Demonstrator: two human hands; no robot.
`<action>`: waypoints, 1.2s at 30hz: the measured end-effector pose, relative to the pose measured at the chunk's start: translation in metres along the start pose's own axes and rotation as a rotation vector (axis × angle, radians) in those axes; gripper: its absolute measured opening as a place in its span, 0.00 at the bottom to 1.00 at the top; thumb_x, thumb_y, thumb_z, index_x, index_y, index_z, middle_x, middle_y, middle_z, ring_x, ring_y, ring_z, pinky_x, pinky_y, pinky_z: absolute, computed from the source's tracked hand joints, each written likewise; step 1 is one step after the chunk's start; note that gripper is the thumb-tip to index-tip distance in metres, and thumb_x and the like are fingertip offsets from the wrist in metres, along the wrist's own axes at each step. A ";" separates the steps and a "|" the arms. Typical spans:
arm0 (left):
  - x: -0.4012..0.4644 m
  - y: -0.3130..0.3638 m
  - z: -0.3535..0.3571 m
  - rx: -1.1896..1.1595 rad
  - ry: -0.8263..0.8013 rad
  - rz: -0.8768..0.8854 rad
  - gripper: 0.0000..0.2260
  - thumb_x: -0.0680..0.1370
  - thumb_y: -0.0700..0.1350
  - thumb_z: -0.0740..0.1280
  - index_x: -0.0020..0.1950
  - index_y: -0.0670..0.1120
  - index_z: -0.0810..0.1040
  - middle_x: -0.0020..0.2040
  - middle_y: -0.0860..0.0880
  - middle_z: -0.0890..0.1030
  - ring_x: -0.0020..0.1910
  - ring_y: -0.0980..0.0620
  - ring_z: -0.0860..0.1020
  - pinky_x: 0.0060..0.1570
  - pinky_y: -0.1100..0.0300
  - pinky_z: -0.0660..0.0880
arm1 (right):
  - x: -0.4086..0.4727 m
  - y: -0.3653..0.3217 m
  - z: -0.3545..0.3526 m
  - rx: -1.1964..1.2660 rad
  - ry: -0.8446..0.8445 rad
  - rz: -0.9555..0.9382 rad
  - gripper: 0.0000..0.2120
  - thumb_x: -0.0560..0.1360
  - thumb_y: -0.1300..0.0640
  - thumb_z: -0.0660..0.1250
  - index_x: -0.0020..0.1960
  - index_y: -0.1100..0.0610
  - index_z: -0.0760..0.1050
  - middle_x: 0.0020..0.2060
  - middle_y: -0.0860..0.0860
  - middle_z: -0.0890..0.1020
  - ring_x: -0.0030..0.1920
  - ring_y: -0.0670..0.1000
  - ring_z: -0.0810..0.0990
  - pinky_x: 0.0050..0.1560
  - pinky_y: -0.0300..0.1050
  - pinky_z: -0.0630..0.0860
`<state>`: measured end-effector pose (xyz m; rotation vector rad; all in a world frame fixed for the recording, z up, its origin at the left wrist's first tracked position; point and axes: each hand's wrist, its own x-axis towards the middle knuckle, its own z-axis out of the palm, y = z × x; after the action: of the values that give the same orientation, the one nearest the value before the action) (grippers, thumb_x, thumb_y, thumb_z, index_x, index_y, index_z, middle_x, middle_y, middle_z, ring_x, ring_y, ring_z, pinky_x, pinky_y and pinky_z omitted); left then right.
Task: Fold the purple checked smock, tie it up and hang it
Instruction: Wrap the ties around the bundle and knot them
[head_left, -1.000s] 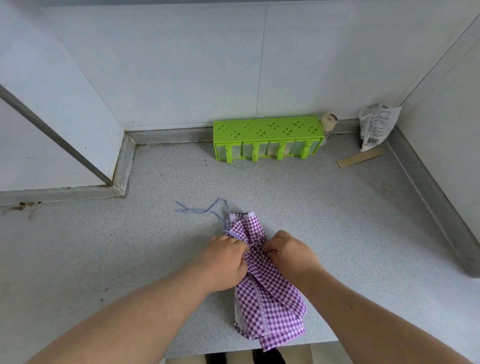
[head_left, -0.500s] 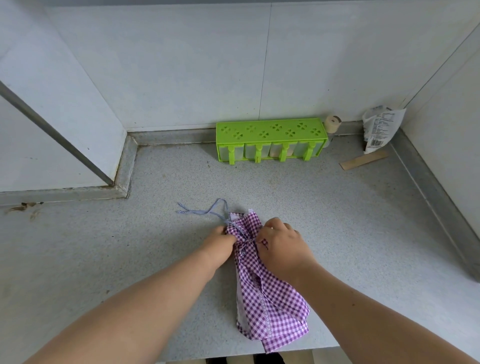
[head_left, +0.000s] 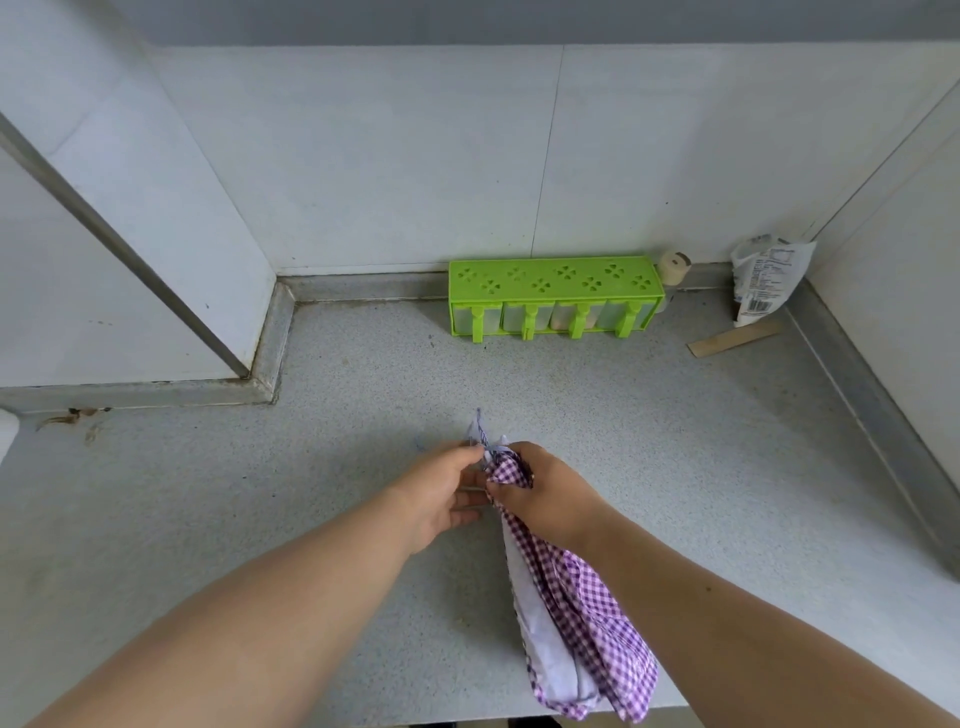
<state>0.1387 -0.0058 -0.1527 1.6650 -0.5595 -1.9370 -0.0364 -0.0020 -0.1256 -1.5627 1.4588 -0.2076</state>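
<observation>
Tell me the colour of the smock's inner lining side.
Plain white, beside the purple-and-white check of the smock; the head view shows it near the counter edge.

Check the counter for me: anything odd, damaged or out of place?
Mostly fine. The smock overhangs the counter's front edge while both hands, left hand and right hand, grip its top. Brown stains mark the left wall joint.

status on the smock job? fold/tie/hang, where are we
Fold looks done: the purple checked smock lies gathered into a narrow bundle on the counter. Tie is in hand: the right hand clamps the bundle's top end while the left hand pinches at it beside; no finished knot is visible. Hang is left: the bundle's lower end rests at the counter edge, and no hook is in view.
</observation>
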 end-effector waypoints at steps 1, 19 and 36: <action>-0.001 0.001 -0.002 0.000 -0.007 0.019 0.13 0.85 0.52 0.65 0.65 0.48 0.82 0.52 0.40 0.86 0.46 0.46 0.84 0.51 0.51 0.79 | -0.003 -0.001 0.000 0.041 -0.016 -0.007 0.18 0.80 0.45 0.68 0.68 0.43 0.72 0.52 0.40 0.82 0.52 0.43 0.81 0.51 0.41 0.76; -0.077 0.038 -0.030 0.374 -0.166 0.160 0.11 0.80 0.46 0.70 0.62 0.48 0.82 0.51 0.40 0.86 0.45 0.48 0.84 0.55 0.51 0.81 | -0.043 -0.071 0.001 0.148 0.159 0.025 0.18 0.86 0.46 0.58 0.47 0.53 0.81 0.35 0.47 0.80 0.35 0.47 0.76 0.41 0.44 0.73; -0.109 0.029 -0.044 0.768 -0.001 0.245 0.12 0.80 0.42 0.70 0.62 0.47 0.74 0.43 0.45 0.85 0.33 0.55 0.82 0.28 0.65 0.75 | -0.081 -0.087 0.015 0.360 0.204 -0.011 0.22 0.87 0.52 0.57 0.45 0.63 0.81 0.39 0.55 0.86 0.44 0.52 0.84 0.50 0.51 0.83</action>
<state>0.1976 0.0408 -0.0572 1.8916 -1.5738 -1.6308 0.0112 0.0596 -0.0346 -1.2840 1.4722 -0.6166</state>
